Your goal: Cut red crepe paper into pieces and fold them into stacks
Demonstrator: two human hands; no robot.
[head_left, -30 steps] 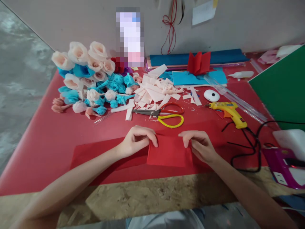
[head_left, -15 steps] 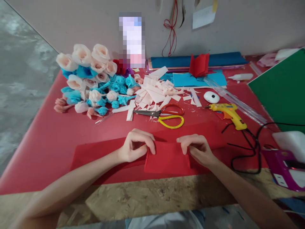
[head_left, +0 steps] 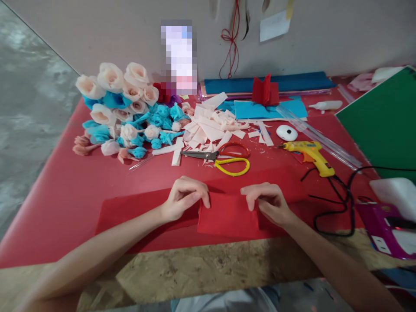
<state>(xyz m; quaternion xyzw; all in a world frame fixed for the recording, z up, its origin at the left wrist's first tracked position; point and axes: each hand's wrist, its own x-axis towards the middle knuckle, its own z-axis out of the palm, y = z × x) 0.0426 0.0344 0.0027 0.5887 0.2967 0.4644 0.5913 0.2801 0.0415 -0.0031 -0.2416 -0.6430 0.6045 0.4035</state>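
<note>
A folded sheet of red crepe paper (head_left: 228, 214) lies between my hands near the table's front edge. My left hand (head_left: 185, 197) pinches its upper left corner, fingers curled over the top edge. At the upper right corner, my right hand (head_left: 268, 199) grips it with thumb and bent fingers. Beneath, a longer strip of red paper (head_left: 130, 206) stretches out to the left and right. Beyond the hands rest scissors (head_left: 214, 156) with one red and one yellow handle, blades pointing left.
Paper flowers (head_left: 130, 112) crowd the back left, beside pale paper scraps (head_left: 209, 123). To the right are a yellow glue gun (head_left: 312, 154), its black cable (head_left: 349, 203), a white round object (head_left: 287, 132), a purple power strip (head_left: 383, 227) and a green board (head_left: 386, 125). Blue paper (head_left: 269, 110) lies at the back.
My left thumb and fingers have shifted slightly at the paper's left corner. My right hand holds its place, and the view has moved a little.
</note>
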